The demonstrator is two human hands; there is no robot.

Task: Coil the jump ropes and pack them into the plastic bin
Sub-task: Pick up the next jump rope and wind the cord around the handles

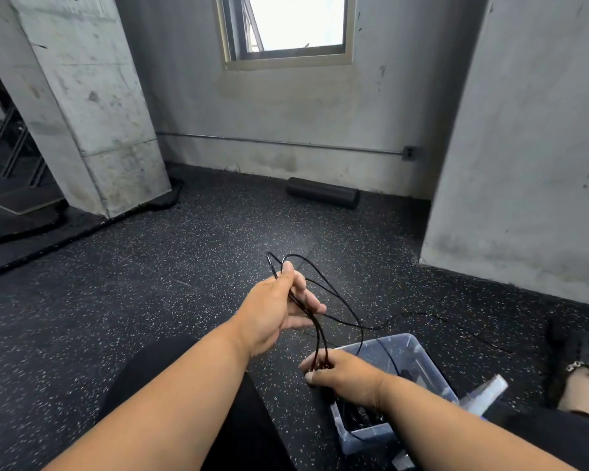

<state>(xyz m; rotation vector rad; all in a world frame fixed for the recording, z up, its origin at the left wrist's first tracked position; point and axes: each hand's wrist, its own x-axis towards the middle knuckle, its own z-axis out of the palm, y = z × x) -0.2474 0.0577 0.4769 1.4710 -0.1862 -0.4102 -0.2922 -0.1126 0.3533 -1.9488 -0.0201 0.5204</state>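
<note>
left hand (272, 312) and right hand (346, 373) gripping black jump rope (340, 309), no legible writing

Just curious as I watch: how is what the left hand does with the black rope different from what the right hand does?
The left hand is raised over the floor and grips the top of the jump rope loops; the right hand sits lower, by the plastic bin, and pinches the loops' bottom. The left shows its thumb side, the right its back. Both hold the same rope.

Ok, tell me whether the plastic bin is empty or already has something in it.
Not empty. Dark jump ropes lie in the clear plastic bin, at its near end; the right hand hides part of the inside.
</note>
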